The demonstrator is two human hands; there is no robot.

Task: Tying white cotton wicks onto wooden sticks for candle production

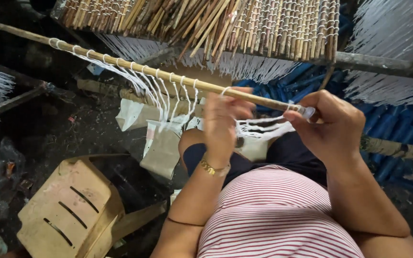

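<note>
A long thin bamboo stick (135,67) slants from upper left down to the centre right, with several loops of white noodle-like strands (166,98) hanging from it. My right hand (328,126) pinches the stick's near end, where a white strand is wound. My left hand (221,126) is blurred just below the stick's middle, its fingers among loose white strands (264,129) that run across to my right hand. A gold bracelet (212,168) sits on my left wrist.
Racks of bamboo sticks (244,24) with white strands hanging in curtains (388,52) fill the top. A tan plastic stool (70,205) lies at lower left on the dark floor. Blue corrugated sheeting (393,126) is at right. Pale bags (161,148) sit by my knee.
</note>
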